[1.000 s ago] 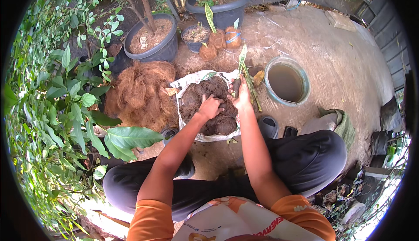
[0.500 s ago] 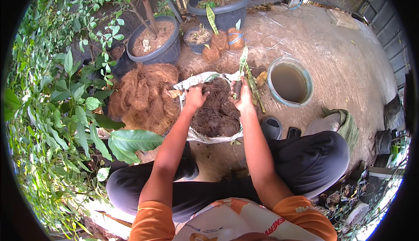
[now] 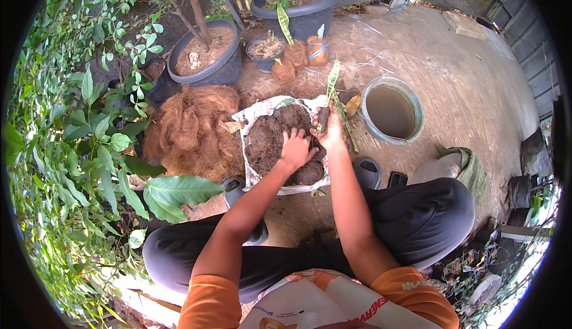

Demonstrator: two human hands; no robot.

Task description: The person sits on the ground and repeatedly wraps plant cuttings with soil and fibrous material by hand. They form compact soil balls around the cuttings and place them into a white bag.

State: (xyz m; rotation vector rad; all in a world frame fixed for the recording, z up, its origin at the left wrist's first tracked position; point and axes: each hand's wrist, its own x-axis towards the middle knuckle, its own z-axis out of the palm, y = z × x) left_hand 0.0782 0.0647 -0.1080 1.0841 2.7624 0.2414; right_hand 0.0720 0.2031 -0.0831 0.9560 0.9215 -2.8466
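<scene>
A white sack [image 3: 255, 177] with its rim rolled down holds dark, fibrous root-and-soil clumps [image 3: 265, 137]. Over its middle, my left hand [image 3: 295, 148] lies with fingers spread, touching the clumps and gripping nothing that I can see. At the sack's right rim my right hand [image 3: 331, 130] is closed round the dark base of a snake plant cutting [image 3: 332, 79], whose mottled leaf points up and away. More long snake plant leaves [image 3: 346, 120] lie on the ground just right of that hand, beside a yellowed dry leaf [image 3: 353, 105].
Brown coconut fibre [image 3: 193, 123] is heaped left of the sack. A round basin of murky water [image 3: 391, 110] stands to the right. Large black pots [image 3: 205, 55], a small pot [image 3: 266, 52] and fibre-wrapped balls [image 3: 317, 50] are behind. A phone [image 3: 398, 179] lies near my right knee.
My left hand has let go of the sack's upper left rim and moved right and nearer, onto the clumps. The right hand keeps the cutting in nearly the same place.
</scene>
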